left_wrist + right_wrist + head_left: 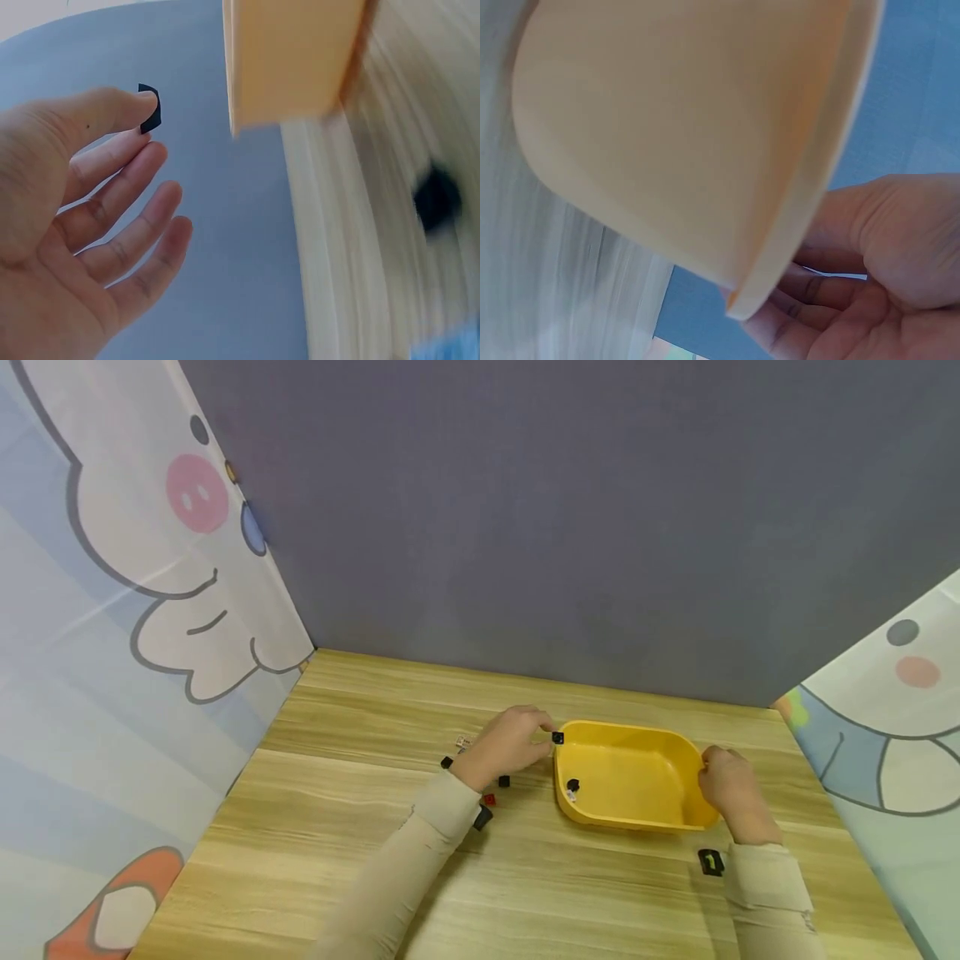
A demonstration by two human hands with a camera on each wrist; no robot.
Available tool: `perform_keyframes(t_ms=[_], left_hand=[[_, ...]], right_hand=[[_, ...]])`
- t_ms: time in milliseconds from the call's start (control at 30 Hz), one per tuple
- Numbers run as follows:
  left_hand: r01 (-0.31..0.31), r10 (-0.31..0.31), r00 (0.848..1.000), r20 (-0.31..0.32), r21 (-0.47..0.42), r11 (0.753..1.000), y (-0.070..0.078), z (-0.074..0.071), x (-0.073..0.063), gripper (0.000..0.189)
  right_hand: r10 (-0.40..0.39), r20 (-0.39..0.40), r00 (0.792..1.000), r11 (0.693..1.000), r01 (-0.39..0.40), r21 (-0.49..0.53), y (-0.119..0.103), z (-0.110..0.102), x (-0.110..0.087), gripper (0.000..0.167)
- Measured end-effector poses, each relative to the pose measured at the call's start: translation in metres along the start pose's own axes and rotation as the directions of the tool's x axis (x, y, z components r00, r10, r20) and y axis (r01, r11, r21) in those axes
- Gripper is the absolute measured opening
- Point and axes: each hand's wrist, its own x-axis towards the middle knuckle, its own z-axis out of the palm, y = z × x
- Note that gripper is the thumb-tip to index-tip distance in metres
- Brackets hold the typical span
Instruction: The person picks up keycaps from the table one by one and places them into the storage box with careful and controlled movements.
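Note:
My left hand [508, 743] pinches a small black square piece [557, 737] between thumb and forefinger, at the left rim of a yellow plastic tub [630, 822]. The left wrist view shows the piece [152, 109] at the fingertips, the other fingers spread loosely apart. On the tub's right side, my right hand [731, 785] grips the rim, thumb and fingers on either side of the wall [667, 135]. Inside the tub, near its left end, lie a small black piece [573, 785] and a small whitish piece [572, 796].
Around the left forearm lie small loose pieces on the wooden table [300, 852]: a white one [462, 742], black ones [504, 782] and a red one [490, 799]. A black device [711, 862] shows beside the right cuff. A grey panel [525, 527] stands behind the table.

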Motion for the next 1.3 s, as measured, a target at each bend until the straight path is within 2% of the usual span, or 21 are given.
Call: perform_keyframes(t_ms=[133,267,467,667,933,1133,1300], left_hand=[[-0.039,0.038,0.999,0.026,0.027,0.999,0.017,0.011,0.013,0.027],[-0.076,0.074,0.997,0.027,0.076,0.994,0.025,0.018,0.019,0.027],[-0.092,0.089,0.995,0.033,0.095,0.991,0.031,0.017,0.021,0.038],[-0.085,0.082,0.996,0.036,0.093,0.992,0.028,0.017,0.017,0.044],[-0.077,0.077,0.997,0.004,0.056,0.995,0.013,0.008,0.002,0.036],[-0.021,0.021,1.000,-0.021,0.010,1.000,-0.013,-0.001,-0.016,0.035],[0.023,-0.023,0.999,-0.042,0.006,1.000,-0.035,-0.008,-0.029,0.032]], right_hand=[[0.005,0.007,1.000,1.000,-0.005,0.004,0.000,-0.001,-0.001,0.028],[0.011,0.016,1.000,1.000,-0.011,0.008,0.000,-0.002,-0.001,0.030],[0.012,0.020,1.000,1.000,-0.012,0.017,0.000,-0.001,0.000,0.029],[0.006,0.013,1.000,1.000,-0.006,0.013,0.000,0.000,0.001,0.028],[0.002,0.007,1.000,1.000,-0.002,0.011,-0.001,0.000,0.001,0.028],[0.009,0.009,1.000,1.000,-0.009,0.006,-0.002,-0.002,-0.001,0.028],[0.010,0.012,1.000,1.000,-0.010,0.008,-0.003,-0.002,-0.004,0.027]])
